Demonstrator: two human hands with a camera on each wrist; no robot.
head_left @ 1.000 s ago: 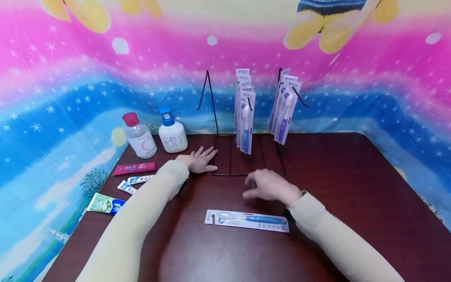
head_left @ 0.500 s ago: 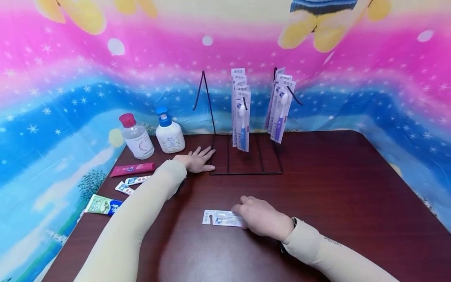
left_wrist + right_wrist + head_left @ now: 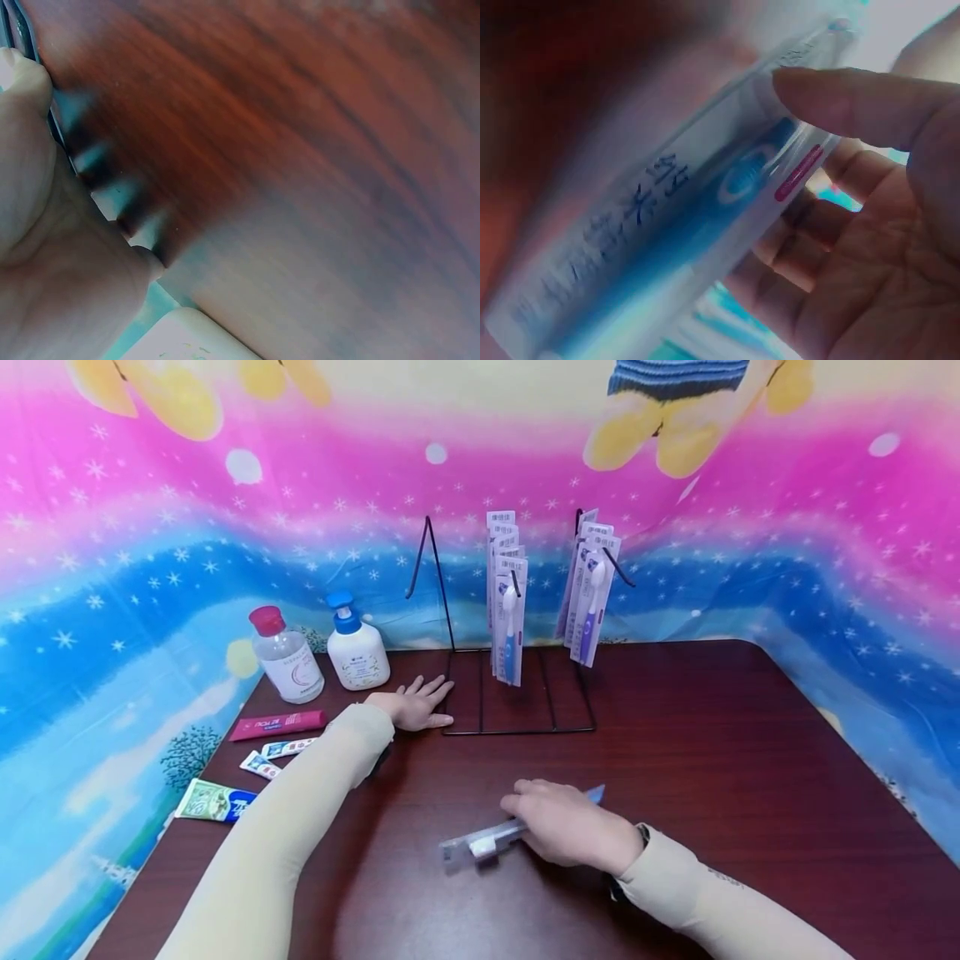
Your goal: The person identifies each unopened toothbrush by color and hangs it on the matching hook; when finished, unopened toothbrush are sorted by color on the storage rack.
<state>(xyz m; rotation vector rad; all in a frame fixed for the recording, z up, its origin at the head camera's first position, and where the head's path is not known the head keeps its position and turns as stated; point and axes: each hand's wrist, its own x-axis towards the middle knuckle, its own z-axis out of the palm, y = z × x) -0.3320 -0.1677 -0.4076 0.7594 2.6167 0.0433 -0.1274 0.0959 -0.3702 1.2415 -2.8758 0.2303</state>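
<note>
My right hand (image 3: 573,822) grips a packaged toothbrush (image 3: 491,842) just above the table. In the right wrist view the thumb lies across the front of the pack, fingers behind; a blue toothbrush handle (image 3: 739,180) shows through the clear plastic. The pack is tilted, and my hand hides its middle in the head view. My left hand (image 3: 417,703) rests on the table with fingers spread, beside the left end of a black wire display rack (image 3: 517,732). Blue toothbrush packs (image 3: 510,635) hang on its middle hook, purple toothbrush packs (image 3: 588,610) on the right one.
The rack's left hook (image 3: 427,556) carries nothing. Left of it stand a white pump bottle (image 3: 358,656) and a clear bottle with a red cap (image 3: 291,668). Toothpaste tubes, one red (image 3: 277,724) and one green (image 3: 213,800), lie along the table's left side.
My right hand has come down onto the toothbrush pack, taken hold of it and lifted and tilted it off the table. My left hand has stayed beside the rack.
</note>
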